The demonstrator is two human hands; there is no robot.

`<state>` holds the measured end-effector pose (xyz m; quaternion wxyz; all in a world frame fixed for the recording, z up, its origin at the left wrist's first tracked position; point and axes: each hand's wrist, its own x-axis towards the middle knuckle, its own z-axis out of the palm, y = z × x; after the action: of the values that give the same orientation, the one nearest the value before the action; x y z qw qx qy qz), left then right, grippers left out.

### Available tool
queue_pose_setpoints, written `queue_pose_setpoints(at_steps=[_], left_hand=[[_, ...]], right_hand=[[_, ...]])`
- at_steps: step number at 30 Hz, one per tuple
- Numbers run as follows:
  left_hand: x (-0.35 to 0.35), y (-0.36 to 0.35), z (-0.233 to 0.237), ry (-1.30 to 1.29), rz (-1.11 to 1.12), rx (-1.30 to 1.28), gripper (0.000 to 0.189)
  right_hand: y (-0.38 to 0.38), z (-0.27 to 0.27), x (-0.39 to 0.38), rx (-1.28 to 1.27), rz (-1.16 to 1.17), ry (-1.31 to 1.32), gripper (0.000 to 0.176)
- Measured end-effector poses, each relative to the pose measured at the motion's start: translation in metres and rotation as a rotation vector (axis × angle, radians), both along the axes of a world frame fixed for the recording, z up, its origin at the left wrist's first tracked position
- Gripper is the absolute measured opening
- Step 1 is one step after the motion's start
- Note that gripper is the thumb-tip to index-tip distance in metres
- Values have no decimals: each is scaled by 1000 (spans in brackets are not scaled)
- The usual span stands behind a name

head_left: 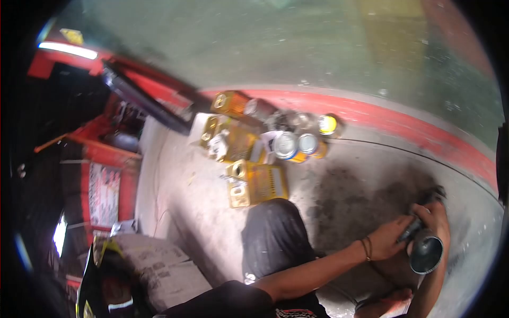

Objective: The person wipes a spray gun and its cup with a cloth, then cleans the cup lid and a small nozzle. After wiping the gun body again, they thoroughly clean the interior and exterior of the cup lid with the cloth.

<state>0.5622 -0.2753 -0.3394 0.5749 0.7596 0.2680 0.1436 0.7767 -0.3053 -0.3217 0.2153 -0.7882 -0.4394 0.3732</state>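
Observation:
Both hands are together at the right of the head view, closed around what looks like a paint spray gun (426,253) with a round, dark grey cup facing me. My left hand (389,237), with thin bands at its wrist, reaches across and grips the gun's dark body from the left. On the far side, my right hand (439,218) wraps around the gun near its upper end. A dark tip pokes out past the fingers. Blur and the overlapping fingers hide the exact grip. Beneath the hands lies a grey floor with dark stains.
Gold rectangular tins (260,184) and round paint cans (287,146) stand in a group ahead of my knee (277,236). A yellow-topped can (328,124) sits by the red-and-green wall (366,103). A dark line or cord (403,150) runs along the wall's base. A large sack (159,265) lies lower left.

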Motion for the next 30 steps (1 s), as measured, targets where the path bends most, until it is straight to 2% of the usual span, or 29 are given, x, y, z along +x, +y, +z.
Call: queue_pose_setpoints(at_steps=[1,4,6,9,14,16,17,18,19,21,22,23,24,26,29,30], left_hand=[[-3,2,-2,30,9,-17,71],[-10,3,-5,49,46,-38,65],[-16,8,-1,82,38,-83,64],[-22,14,1,71,49,-162,64],[-31,27,5,-69,133,-127,73],[-31,26,7,-191,145,-116,79],[-29,27,6,-213,139,-47,81],[-27,28,8,-244,128,9,82],[-29,26,11,-199,112,-14,83],[-28,26,18,-117,76,-145,84],[-26,25,17,-76,61,-236,85],[-24,25,23,-52,46,-261,85],[-22,25,22,-34,34,-256,84],[-20,22,15,-10,12,-220,83],[-15,19,24,11,4,-261,81],[-14,18,22,15,7,-265,81]], right_hand=[[-1,-28,4,-80,-79,41,45],[1,-49,-13,-80,-284,345,43],[1,-112,3,-101,-213,414,40],[-3,-185,21,66,-150,572,41],[12,-74,-35,239,-414,903,40],[9,-51,-31,284,-382,1192,39],[11,-30,-28,242,-378,1164,37],[21,-38,-3,238,21,1124,36],[29,-55,19,227,276,935,35],[35,-44,31,58,330,704,31],[38,-32,32,-27,383,444,37],[39,-22,25,-126,317,395,48],[40,-17,22,-144,327,338,48],[35,-20,23,-98,316,498,41],[17,-44,29,148,311,751,38],[17,-43,31,209,329,811,32]])
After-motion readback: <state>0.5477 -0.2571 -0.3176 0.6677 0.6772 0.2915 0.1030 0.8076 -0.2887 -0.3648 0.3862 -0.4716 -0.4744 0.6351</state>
